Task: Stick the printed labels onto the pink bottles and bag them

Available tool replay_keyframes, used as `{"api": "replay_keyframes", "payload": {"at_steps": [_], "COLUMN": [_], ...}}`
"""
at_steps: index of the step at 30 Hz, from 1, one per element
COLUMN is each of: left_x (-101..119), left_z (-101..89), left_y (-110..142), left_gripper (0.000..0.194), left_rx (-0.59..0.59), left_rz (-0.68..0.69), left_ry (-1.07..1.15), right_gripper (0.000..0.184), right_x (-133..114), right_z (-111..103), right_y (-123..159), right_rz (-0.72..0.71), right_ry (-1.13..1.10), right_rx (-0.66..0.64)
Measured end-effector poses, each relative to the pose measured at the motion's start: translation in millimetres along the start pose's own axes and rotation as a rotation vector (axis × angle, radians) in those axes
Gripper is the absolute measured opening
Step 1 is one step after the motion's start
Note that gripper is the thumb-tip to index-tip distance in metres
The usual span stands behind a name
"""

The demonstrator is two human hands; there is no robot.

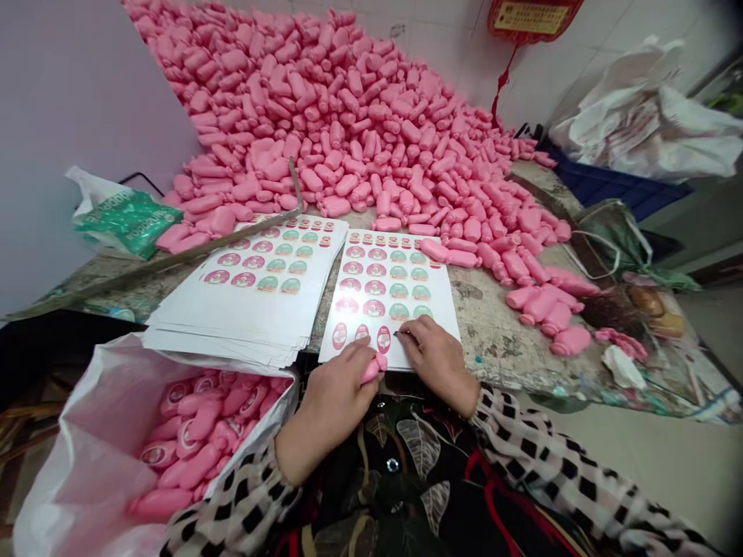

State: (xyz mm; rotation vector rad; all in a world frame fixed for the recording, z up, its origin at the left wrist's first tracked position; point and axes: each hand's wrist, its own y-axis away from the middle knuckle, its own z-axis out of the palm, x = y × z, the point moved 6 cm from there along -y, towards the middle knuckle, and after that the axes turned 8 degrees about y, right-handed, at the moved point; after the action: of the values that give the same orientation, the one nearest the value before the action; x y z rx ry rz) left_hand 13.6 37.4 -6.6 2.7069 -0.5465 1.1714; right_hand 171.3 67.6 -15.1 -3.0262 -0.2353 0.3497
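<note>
My left hand (344, 391) is closed around a small pink plastic bottle (374, 368), whose end shows past the fingers at the sheet's near edge. Under both hands lies a white sticker sheet (395, 263) printed with rows of pink and green labels. My right hand (438, 357) rests on this sheet, its fingers bent and its fingertips together beside a pink oval sticker (384, 339). Whether those fingertips pinch the sticker's edge is too small to tell.
A pile of pink bottles (325, 100) covers the table's back. A long thin strip (174, 259) crosses a stack of sticker sheets (232, 317) at left. A white sack (75, 433) below holds labelled bottles. At right stand a blue crate (615, 182) and crumpled tissue (623, 366).
</note>
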Motion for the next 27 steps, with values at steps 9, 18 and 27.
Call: {"api": "replay_keyframes", "payload": {"at_steps": [9, 18, 27], "left_x": [-4, -7, -9], "left_z": [24.4, 27.7, 30.8], "left_y": [1, 3, 5], "left_gripper": [0.049, 0.053, 0.051], "left_rx": [-0.18, -0.167, -0.156], "left_rz": [0.023, 0.049, 0.052], "left_ry": [-0.276, -0.256, -0.281], "right_gripper": [0.022, 0.022, 0.021], "right_x": [-8, -9, -4], "right_z": [-2, -4, -3], "right_y": [-4, -7, -7], "right_rz": [-0.082, -0.117, -0.099], "right_ry": [0.142, 0.201, 0.09], "right_rx": [-0.001, -0.021, -0.058]}}
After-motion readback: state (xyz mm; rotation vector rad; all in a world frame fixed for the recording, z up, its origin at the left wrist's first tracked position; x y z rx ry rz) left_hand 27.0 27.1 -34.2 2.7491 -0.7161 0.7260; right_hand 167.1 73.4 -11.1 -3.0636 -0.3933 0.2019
